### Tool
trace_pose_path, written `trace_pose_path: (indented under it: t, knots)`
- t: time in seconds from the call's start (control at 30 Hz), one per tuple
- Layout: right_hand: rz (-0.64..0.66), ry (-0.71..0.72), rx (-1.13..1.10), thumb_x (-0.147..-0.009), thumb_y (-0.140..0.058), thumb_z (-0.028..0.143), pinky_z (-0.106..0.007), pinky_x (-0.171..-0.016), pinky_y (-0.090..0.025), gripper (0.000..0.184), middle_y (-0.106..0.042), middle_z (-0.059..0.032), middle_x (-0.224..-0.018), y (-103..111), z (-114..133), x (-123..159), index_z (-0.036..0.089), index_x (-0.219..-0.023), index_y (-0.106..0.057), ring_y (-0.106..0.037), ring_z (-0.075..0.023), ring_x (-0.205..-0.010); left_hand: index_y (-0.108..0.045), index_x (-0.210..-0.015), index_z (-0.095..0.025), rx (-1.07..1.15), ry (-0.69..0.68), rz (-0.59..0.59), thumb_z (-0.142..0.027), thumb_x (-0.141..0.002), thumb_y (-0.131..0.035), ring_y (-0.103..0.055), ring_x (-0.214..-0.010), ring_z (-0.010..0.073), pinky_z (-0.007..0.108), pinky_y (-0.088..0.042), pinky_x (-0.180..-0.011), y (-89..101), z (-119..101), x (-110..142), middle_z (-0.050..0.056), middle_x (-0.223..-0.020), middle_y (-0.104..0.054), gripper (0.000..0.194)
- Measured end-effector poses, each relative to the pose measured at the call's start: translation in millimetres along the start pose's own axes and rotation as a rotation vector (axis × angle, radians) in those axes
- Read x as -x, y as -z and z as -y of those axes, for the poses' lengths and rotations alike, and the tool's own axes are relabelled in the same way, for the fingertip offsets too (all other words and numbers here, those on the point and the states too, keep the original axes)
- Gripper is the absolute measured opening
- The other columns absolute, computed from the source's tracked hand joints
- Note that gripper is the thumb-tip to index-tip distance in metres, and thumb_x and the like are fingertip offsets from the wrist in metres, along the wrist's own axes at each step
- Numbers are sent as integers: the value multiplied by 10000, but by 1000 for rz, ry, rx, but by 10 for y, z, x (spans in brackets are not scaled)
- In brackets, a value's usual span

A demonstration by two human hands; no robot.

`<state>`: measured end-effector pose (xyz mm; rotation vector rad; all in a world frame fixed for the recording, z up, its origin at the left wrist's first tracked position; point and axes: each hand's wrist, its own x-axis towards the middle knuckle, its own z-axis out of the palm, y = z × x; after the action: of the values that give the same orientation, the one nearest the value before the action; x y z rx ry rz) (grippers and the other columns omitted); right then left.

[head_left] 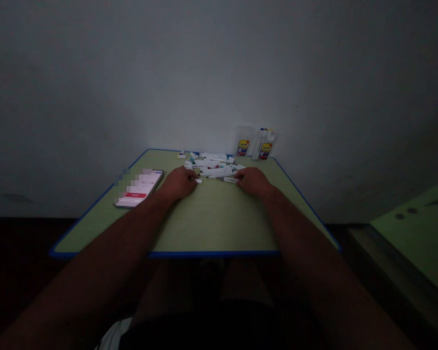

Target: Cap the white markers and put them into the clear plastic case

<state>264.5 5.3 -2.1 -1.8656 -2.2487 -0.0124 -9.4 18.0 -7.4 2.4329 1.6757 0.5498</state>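
A grey wall (204, 73) is rising behind a blue-rimmed green table (211, 228). Near its far edge a heap of white markers (215, 171) is lying, just beyond and between the left hand (179, 183) and the right hand (254, 182). A lit phone (143, 184) is resting left of the left hand; two clear cases (243, 138) are standing at the back. The right hand is grasping one marker (230, 180), the left pinching a small white cap-like piece (199, 181).
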Motion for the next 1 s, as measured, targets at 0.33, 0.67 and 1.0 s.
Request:
trace_pose_path:
  t: [0.33, 0.67, 1.0]
  knots:
    - [-63, -154, -559, -786, -709, 221, -254, -759, -503, 229, -763, -48, -913, 96, 11, -23, 152, -989, -790, -685, -153, -805, -756, -1106, -198, -70, 13, 5, -277, -840, -584, -685, -973, 241, 347, -514, -867, 4, -7, 6, 97, -1060, -763, 327]
    - [-21, -354, -1055, -756, -641, 147, -197, -438, -353, 75, -575, 18, -557, 79, 49, -53, 126, -686, -654, -476, -79, -456, -755, -1089, -166, -68, 5, 9, -287, -834, -579, -678, -965, 253, 367, -507, -868, 12, -16, 4, 116, -1065, -755, 333]
    - [-5, -424, -1252, -793, -653, 138, -181, -397, -382, 61, -661, -11, -648, 123, 76, -45, 144, -731, -653, -504, -78, -458, -757, -1074, -168, -57, 9, 4, -305, -831, -587, -678, -961, 257, 370, -507, -868, 6, -3, 3, 120, -1060, -755, 327]
